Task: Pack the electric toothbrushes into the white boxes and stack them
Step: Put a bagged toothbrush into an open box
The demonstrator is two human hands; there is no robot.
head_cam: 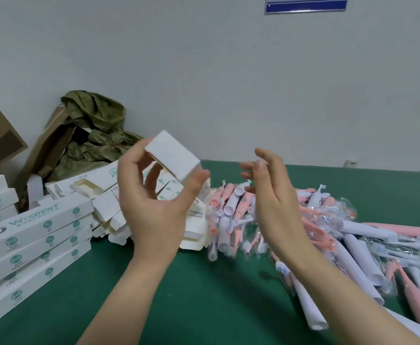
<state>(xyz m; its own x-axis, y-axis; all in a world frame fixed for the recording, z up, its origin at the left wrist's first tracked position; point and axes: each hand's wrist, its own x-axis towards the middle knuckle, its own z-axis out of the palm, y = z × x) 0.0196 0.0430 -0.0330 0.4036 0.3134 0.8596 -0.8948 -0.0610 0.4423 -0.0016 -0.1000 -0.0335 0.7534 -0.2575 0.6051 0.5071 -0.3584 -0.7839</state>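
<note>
My left hand [154, 202] holds a white box [172, 155] up above the table, gripping it between thumb and fingers, its end face turned toward me. My right hand [271, 195] hovers just right of it, fingers relaxed and holding nothing. Below and to the right lies a heap of pink and white electric toothbrushes [328, 227] in clear plastic sleeves. A stack of packed white boxes [32, 247] with green print stands at the left edge. Loose open boxes and cream inner trays [104, 202] lie behind my left hand.
The green table [204, 300] spreads under my forearms. Brown cardboard cartons [2, 140] and crumpled green paper [97, 135] sit at the back left against the white wall. A blue sign [305, 5] hangs on the wall.
</note>
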